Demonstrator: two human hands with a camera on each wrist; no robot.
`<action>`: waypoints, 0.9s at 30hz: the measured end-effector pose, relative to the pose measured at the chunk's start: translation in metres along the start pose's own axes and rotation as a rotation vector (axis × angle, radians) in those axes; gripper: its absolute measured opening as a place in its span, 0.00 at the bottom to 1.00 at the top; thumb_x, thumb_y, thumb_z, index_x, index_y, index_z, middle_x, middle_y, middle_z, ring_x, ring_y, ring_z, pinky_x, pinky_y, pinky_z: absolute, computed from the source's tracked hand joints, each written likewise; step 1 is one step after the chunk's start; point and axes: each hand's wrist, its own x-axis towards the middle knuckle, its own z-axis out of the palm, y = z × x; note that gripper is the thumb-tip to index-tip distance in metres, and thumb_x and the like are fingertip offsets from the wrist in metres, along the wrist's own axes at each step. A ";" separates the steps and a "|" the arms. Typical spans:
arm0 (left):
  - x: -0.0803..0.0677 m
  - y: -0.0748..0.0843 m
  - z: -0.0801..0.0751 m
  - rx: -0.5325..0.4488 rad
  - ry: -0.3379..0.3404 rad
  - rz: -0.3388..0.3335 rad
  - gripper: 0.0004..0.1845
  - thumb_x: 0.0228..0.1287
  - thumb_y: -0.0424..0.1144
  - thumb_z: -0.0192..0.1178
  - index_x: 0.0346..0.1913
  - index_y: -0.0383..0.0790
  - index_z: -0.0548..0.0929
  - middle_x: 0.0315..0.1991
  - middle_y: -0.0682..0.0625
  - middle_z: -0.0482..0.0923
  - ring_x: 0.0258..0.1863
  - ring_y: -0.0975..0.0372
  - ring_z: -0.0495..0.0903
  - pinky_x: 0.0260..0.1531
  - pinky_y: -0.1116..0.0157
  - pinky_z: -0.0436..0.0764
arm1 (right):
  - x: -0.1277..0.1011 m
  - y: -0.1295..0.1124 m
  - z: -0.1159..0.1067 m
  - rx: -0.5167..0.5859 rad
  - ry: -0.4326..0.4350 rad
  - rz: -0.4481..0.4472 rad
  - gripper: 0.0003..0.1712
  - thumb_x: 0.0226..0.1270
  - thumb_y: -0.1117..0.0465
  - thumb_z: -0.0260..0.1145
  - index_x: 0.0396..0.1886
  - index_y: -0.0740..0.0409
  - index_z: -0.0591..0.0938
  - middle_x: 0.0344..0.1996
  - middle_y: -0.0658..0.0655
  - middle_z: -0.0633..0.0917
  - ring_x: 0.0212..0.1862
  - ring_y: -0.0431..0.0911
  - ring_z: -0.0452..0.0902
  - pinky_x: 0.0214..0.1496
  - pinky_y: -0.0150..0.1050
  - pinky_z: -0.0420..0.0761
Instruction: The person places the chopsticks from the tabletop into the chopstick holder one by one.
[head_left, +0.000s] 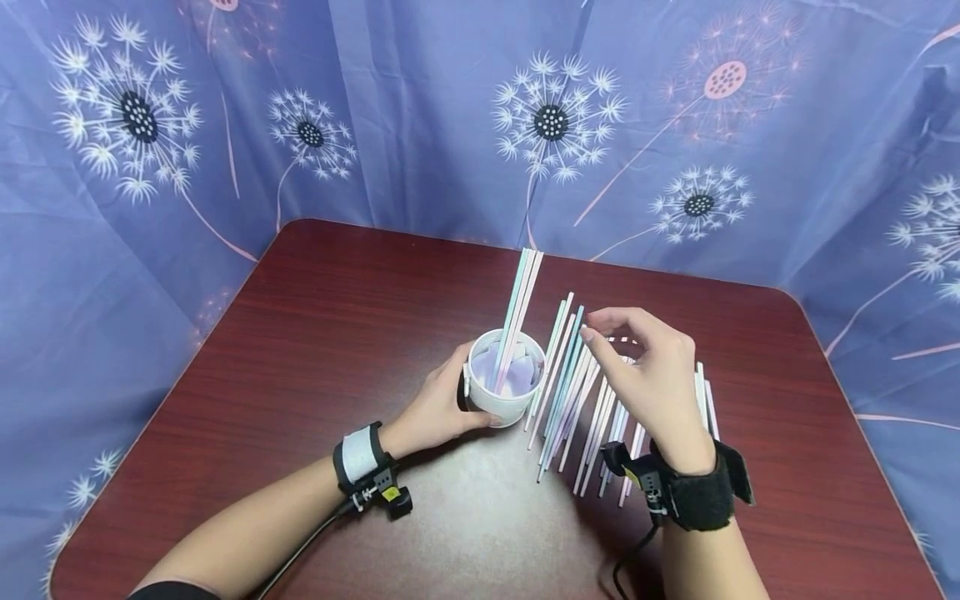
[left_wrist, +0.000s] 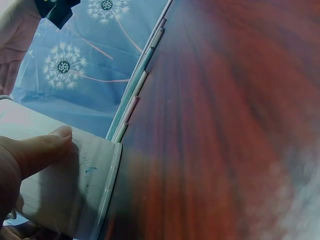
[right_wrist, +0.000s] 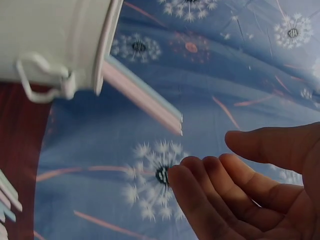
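Note:
A small white pail stands upright on the dark red table, and my left hand grips its near left side. Up close, my left thumb presses on the pail's wall. A few pastel straws stand in the pail and lean away from me. Just right of it, many loose straws lie fanned on the table. My right hand hovers above that fan, fingers loosely curved. The right wrist view shows the right hand with nothing in it, below the pail and its straws.
A blue curtain with dandelion prints closes off the table on the back and both sides. The table's rounded far corners lie near the curtain. Bare tabletop lies left of the pail and in front of my wrists.

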 end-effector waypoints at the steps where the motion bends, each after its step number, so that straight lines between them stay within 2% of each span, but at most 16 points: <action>1: 0.000 0.000 0.000 -0.001 0.001 0.001 0.58 0.37 0.48 0.82 0.73 0.62 0.57 0.63 0.58 0.69 0.63 0.65 0.69 0.64 0.58 0.68 | 0.000 0.002 -0.002 -0.013 0.006 0.005 0.07 0.61 0.62 0.71 0.40 0.55 0.86 0.32 0.48 0.87 0.34 0.33 0.81 0.37 0.23 0.79; 9: -0.001 0.001 0.000 -0.007 -0.002 -0.011 0.59 0.37 0.47 0.82 0.73 0.63 0.56 0.63 0.59 0.69 0.63 0.65 0.69 0.64 0.58 0.68 | 0.003 0.021 -0.026 -0.133 0.091 0.059 0.10 0.63 0.58 0.70 0.41 0.56 0.87 0.32 0.51 0.88 0.31 0.23 0.75 0.30 0.25 0.69; 13: -0.001 0.001 0.001 -0.013 0.003 0.003 0.59 0.37 0.46 0.82 0.73 0.62 0.56 0.64 0.58 0.69 0.63 0.64 0.69 0.64 0.56 0.68 | 0.004 0.031 -0.040 -0.199 0.146 0.110 0.12 0.62 0.57 0.71 0.42 0.59 0.87 0.31 0.56 0.88 0.24 0.21 0.69 0.37 0.26 0.65; 17: -0.001 0.000 0.001 -0.013 0.005 0.009 0.60 0.36 0.46 0.82 0.73 0.62 0.56 0.64 0.58 0.69 0.63 0.64 0.69 0.64 0.56 0.69 | 0.003 0.043 -0.055 -0.263 0.194 0.176 0.14 0.62 0.57 0.70 0.43 0.61 0.87 0.31 0.62 0.88 0.29 0.35 0.72 0.52 0.42 0.64; 20: -0.001 0.000 0.001 -0.015 0.001 0.009 0.60 0.37 0.46 0.82 0.73 0.63 0.56 0.64 0.58 0.69 0.63 0.64 0.69 0.64 0.56 0.69 | 0.002 0.054 -0.066 -0.301 0.210 0.279 0.16 0.63 0.56 0.68 0.45 0.62 0.86 0.32 0.66 0.87 0.35 0.42 0.73 0.62 0.52 0.60; 22: -0.001 0.000 0.001 -0.018 0.001 0.011 0.59 0.37 0.46 0.82 0.73 0.62 0.56 0.64 0.58 0.69 0.63 0.64 0.69 0.64 0.56 0.69 | 0.001 0.063 -0.074 -0.329 0.206 0.368 0.17 0.65 0.55 0.66 0.47 0.62 0.86 0.34 0.68 0.86 0.35 0.42 0.73 0.66 0.53 0.56; 24: -0.001 0.001 0.001 -0.019 0.000 0.005 0.59 0.37 0.46 0.82 0.73 0.62 0.56 0.64 0.58 0.69 0.63 0.64 0.69 0.64 0.56 0.69 | 0.000 0.072 -0.082 -0.356 0.195 0.457 0.19 0.66 0.55 0.64 0.49 0.63 0.85 0.36 0.71 0.86 0.37 0.44 0.74 0.67 0.53 0.56; 27: -0.001 0.001 0.001 -0.018 0.000 -0.008 0.58 0.38 0.47 0.82 0.73 0.63 0.56 0.63 0.58 0.69 0.63 0.64 0.69 0.63 0.57 0.69 | -0.002 0.084 -0.093 -0.389 0.148 0.585 0.22 0.68 0.55 0.60 0.53 0.66 0.82 0.42 0.73 0.84 0.51 0.57 0.73 0.66 0.56 0.56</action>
